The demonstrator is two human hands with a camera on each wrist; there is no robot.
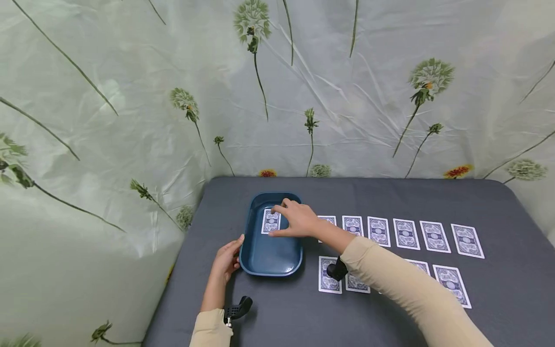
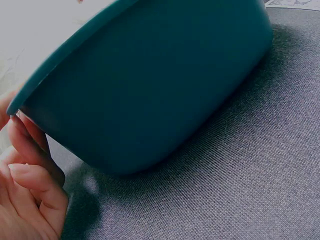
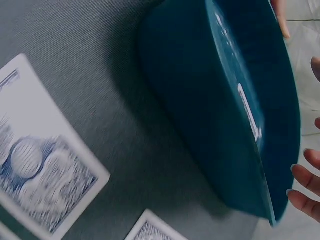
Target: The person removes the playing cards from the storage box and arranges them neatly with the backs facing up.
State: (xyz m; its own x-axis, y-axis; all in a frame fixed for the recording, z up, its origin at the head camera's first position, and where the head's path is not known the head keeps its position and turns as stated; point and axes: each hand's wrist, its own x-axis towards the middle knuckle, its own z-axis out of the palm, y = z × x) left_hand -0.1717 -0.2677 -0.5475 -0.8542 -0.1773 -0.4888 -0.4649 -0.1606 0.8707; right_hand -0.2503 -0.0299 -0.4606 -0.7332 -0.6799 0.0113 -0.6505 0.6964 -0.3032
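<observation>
A blue plastic tray (image 1: 270, 256) stands on the left part of the table, with a playing card (image 1: 270, 223) lying face down on its floor. My left hand (image 1: 226, 259) grips the tray's left rim between thumb and fingers; in the left wrist view the curled fingers (image 2: 37, 185) sit under the lip. Over the tray, my right hand (image 1: 299, 220) hovers with thumb and fingers spread about the card. From the right wrist, the fingers (image 3: 306, 177) show apart above the tray (image 3: 185, 100), with nothing visible between them.
Right of the tray, face-down playing cards lie in two rows: several in the back row (image 1: 406, 234), several in the front row (image 1: 452, 285). My right forearm (image 1: 403, 279) covers part of the front row. A flowered cloth (image 1: 347, 96) hangs behind the grey table (image 1: 295, 318).
</observation>
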